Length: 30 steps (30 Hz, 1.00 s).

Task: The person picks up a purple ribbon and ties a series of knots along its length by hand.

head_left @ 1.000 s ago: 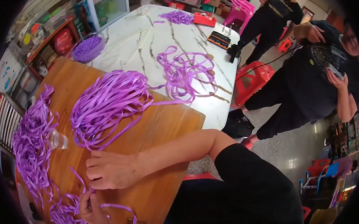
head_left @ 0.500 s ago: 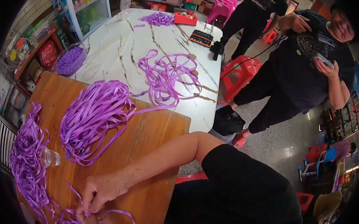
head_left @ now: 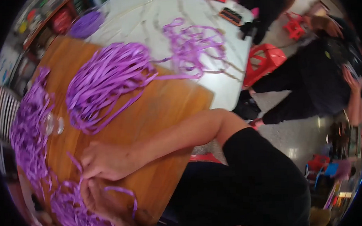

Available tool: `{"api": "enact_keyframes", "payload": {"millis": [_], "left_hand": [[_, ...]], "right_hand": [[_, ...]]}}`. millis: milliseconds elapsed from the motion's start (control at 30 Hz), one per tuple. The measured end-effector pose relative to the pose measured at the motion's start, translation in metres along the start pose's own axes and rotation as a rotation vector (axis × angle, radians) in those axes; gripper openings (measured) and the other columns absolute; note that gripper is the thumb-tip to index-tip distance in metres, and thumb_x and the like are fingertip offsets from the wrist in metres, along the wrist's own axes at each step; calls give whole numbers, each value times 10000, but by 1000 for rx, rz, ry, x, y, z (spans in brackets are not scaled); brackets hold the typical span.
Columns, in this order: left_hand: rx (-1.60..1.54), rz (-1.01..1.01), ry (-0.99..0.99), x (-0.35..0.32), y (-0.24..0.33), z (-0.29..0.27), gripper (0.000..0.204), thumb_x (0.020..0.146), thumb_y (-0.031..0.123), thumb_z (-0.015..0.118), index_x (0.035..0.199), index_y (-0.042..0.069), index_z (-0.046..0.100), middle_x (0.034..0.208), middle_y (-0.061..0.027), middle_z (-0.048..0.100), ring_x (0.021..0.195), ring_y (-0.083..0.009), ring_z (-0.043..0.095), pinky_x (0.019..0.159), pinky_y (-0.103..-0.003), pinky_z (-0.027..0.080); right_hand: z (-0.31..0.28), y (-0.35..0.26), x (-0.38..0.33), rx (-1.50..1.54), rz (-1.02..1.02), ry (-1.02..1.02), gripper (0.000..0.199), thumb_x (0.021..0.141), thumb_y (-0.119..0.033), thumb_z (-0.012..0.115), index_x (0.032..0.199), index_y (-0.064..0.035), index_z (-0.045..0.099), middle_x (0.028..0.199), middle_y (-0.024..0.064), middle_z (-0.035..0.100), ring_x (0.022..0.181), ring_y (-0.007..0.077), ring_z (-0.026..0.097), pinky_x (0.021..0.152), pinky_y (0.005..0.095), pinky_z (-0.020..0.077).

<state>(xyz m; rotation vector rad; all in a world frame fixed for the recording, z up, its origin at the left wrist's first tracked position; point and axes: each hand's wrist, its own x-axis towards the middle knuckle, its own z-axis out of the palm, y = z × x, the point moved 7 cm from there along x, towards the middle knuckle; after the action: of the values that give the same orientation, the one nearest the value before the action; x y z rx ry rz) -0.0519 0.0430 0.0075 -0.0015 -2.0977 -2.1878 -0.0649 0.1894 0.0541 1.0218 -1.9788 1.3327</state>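
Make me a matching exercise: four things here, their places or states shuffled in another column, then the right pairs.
1. Flat rectangular black-and-orange object
2. Small clear round container
3. Nearer red plastic stool
4. Bare right hand

A. On the grey floor
B. Touching the bare left hand
C. On the white marbled tabletop
D. On the brown wooden tabletop

Pairs: 1-C, 2-D, 3-A, 4-B

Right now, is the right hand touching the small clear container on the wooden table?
Apart. The head view shows it: brown surface of the wooden table is visible between the right hand and the small clear container.
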Motion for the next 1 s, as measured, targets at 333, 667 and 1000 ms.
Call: {"api": "enact_keyframes", "payload": {"millis": [333,667,1000], "left_hand": [[-27,-13,-95,3,15,18,112,824,-31,620,929,-2,644,865,-14,592,809,-89,535,736,-197,413],[-343,-86,-121,3,12,15,104,836,-27,620,936,1,627,918,-30,602,854,-92,539,807,-210,414],[-452,-304,-213,4,-5,17,113,853,9,591,954,-4,639,895,-25,625,856,-85,547,773,-205,418]], "right_hand": [[-11,-13,0,-200,-1,-80,269,657,-18,707,899,-47,595,760,67,556,693,239,546,648,355,431],[2,15,-3,495,573,-212,288,832,3,626,1108,-21,548,843,4,565,792,72,540,740,215,440],[-10,-6,6,-112,91,-307,269,771,-6,634,1038,-18,607,841,46,559,791,176,540,730,310,425]]}}
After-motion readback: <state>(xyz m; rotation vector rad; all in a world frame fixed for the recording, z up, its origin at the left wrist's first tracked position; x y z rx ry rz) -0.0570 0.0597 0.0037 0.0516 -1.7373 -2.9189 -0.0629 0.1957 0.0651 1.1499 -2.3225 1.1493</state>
